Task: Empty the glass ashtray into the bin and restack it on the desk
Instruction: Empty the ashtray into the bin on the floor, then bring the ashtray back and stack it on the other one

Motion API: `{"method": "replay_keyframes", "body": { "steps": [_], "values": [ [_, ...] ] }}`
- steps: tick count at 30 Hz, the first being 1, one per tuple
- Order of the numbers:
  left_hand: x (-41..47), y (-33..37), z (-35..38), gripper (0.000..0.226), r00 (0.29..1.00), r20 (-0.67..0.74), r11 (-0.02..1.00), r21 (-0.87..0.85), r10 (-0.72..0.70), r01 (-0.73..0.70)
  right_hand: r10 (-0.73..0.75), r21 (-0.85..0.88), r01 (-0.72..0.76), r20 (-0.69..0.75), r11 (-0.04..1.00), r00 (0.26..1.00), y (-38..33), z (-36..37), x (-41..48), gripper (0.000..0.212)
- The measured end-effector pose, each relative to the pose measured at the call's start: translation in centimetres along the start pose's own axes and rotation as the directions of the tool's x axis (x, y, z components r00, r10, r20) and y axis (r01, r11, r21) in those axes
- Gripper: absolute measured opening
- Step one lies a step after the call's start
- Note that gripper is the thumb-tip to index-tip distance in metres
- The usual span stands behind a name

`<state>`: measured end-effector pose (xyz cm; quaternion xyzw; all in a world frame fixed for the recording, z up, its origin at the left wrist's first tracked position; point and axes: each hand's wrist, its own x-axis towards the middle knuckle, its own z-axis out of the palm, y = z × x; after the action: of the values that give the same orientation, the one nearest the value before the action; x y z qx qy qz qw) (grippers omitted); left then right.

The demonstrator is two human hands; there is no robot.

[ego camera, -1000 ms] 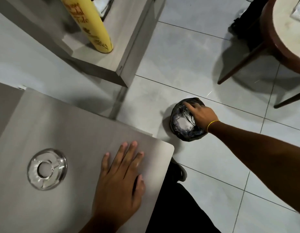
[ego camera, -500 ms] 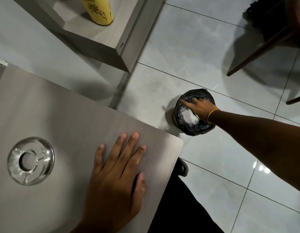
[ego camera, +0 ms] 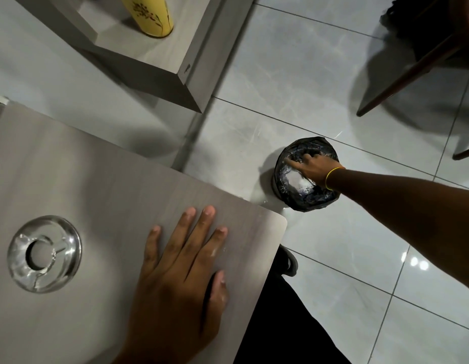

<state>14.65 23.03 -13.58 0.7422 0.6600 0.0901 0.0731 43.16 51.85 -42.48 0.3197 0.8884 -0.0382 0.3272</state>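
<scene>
A clear glass ashtray (ego camera: 44, 254) sits upright on the grey desk (ego camera: 102, 179), at its left side. My left hand (ego camera: 180, 274) lies flat on the desk near the right corner, fingers spread, holding nothing, about a hand's width right of the ashtray. On the floor beyond the corner stands a small round bin (ego camera: 305, 199) lined with a black bag, something pale inside it. My right hand (ego camera: 313, 166), a yellow band on its wrist, reaches into the bin's mouth. Its fingertips touch the liner; whether they grip anything is hidden.
A grey shelf unit (ego camera: 159, 56) with a yellow cylinder (ego camera: 152, 17) on it stands past the desk. Dark wooden chair legs (ego camera: 401, 74) are at the upper right. My dark-clothed leg and a shoe (ego camera: 288, 261) are below the desk corner on the tiled floor.
My right hand has moved from the bin's rim further into its mouth. The view has tilted down a little. My left hand and the ashtray have stayed where they were.
</scene>
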Motion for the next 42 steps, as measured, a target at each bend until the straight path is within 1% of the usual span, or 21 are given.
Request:
{"method": "replay_keyframes", "body": {
  "steps": [1, 4, 5, 7, 8, 9, 10, 12, 14, 16, 18, 21, 23, 24, 26, 28, 30, 34, 36, 39, 42],
  "values": [
    [0.0, 0.0, 0.0, 0.065, 1.000, 0.001, 1.000, -0.001, -0.001, 0.001, -0.006, 0.009, 0.005, 0.008, 1.000, 1.000, -0.1, 0.2, 0.0, 0.072],
    [0.0, 0.0, 0.0, 0.065, 1.000, -0.001, 1.000, -0.006, 0.001, -0.002, 0.033, 0.017, -0.034, 0.051, 0.999, 0.998, -0.2, 0.0, -0.3, 0.048],
    [0.0, 0.0, -0.1, 0.064, 1.000, -0.003, 1.000, -0.007, 0.004, -0.004, 0.053, 0.038, -0.054, 0.042, 0.998, 0.998, -0.1, 0.0, -0.4, 0.048],
    [0.0, 0.0, 0.0, 0.063, 1.000, -0.005, 1.000, -0.005, 0.010, -0.011, 0.102, 0.134, -0.107, 0.041, 0.985, 0.994, 0.2, -0.1, -0.8, 0.062],
    [0.0, -0.1, 0.1, 0.063, 1.000, -0.004, 1.000, 0.000, 0.013, -0.013, 0.140, 0.220, -0.144, 0.035, 0.965, 0.990, 0.3, -0.1, -1.2, 0.069],
    [-0.2, -0.2, 0.1, 0.063, 1.000, -0.003, 1.000, 0.006, 0.011, -0.011, 0.191, 0.311, -0.189, 0.026, 0.931, 0.981, 0.4, -0.4, -1.7, 0.069],
    [-0.3, -0.3, 0.2, 0.063, 1.000, 0.002, 1.000, 0.013, 0.011, -0.011, 0.276, 0.423, -0.255, 0.011, 0.870, 0.961, 0.5, -1.0, -2.3, 0.063],
    [-0.4, -0.3, 0.3, 0.063, 1.000, 0.023, 1.000, 0.021, 0.004, -0.004, 0.464, 0.600, -0.389, 0.033, 0.700, 0.885, 1.2, -2.1, -3.7, 0.052],
    [-0.4, -0.2, 0.2, 0.063, 0.999, 0.043, 1.000, 0.023, -0.010, 0.009, 0.575, 0.681, -0.495, 0.132, 0.540, 0.808, 2.1, -3.4, -5.7, 0.046],
    [-0.4, -0.2, 0.3, 0.062, 0.998, 0.064, 0.999, 0.036, -0.026, 0.023, 0.630, 0.739, -0.558, 0.238, 0.376, 0.740, 2.7, -5.0, -8.2, 0.043],
    [-0.3, 0.1, 0.1, 0.061, 0.996, 0.082, 0.999, 0.035, -0.042, 0.039, 0.656, 0.831, -0.538, 0.329, 0.140, 0.680, 3.1, -7.2, -10.9, 0.034],
    [-0.3, 0.5, -0.7, 0.063, 0.986, 0.103, 0.988, 0.093, -0.134, 0.125, 0.672, 0.902, -0.391, 0.405, -0.183, 0.620, 2.2, -13.3, -15.6, 0.033],
    [-0.1, 0.9, -1.0, 0.068, 0.965, 0.090, 0.964, 0.132, -0.246, 0.233, 0.653, 0.911, -0.295, 0.413, -0.289, 0.635, 1.2, -17.7, -18.8, 0.034],
    [-0.3, 1.1, -1.3, 0.070, 0.949, 0.070, 0.947, 0.122, -0.307, 0.297, 0.642, 0.920, -0.249, 0.391, -0.303, 0.659, 0.6, -20.0, -20.1, 0.032],
    [-1.0, 1.8, -1.7, 0.071, 0.916, 0.034, 0.915, 0.066, -0.400, 0.397, 0.613, 0.939, -0.183, 0.329, -0.290, 0.718, -1.1, -24.1, -22.7, 0.029],
    [-2.3, 2.5, -2.2, 0.072, 0.868, -0.011, 0.868, 0.000, -0.497, 0.497, 0.578, 0.967, -0.124, 0.233, -0.222, 0.782, -3.3, -28.0, -24.7, 0.027],
    [-4.2, 2.8, -2.9, 0.075, 0.777, -0.071, 0.780, -0.066, -0.625, 0.622, 0.517, 0.988, -0.070, 0.134, -0.140, 0.845, -6.6, -31.8, -26.0, 0.023],
    [-9.3, 1.7, -3.4, 0.076, 0.542, -0.161, 0.565, -0.205, -0.825, 0.799, 0.356, 0.999, -0.014, 0.029, -0.046, 0.934, -14.6, -37.1, -26.2, 0.021],
    [-12.0, 0.7, -3.6, 0.076, 0.447, -0.190, 0.482, -0.225, -0.874, 0.847, 0.256, 1.000, -0.008, 0.001, 0.029, 0.967, -18.6, -37.9, -25.1, 0.023],
    [-16.3, -1.0, -3.8, 0.079, 0.324, -0.251, 0.379, -0.216, -0.912, 0.900, 0.143, 0.983, 0.042, -0.069, 0.178, 0.987, -24.7, -38.3, -22.8, 0.026],
    [-20.2, -2.6, -3.7, 0.082, 0.243, -0.274, 0.290, -0.149, -0.931, 0.945, 0.055, 0.951, 0.118, -0.139, 0.286, 0.989, -29.7, -38.8, -20.9, 0.024]
  ]
}}
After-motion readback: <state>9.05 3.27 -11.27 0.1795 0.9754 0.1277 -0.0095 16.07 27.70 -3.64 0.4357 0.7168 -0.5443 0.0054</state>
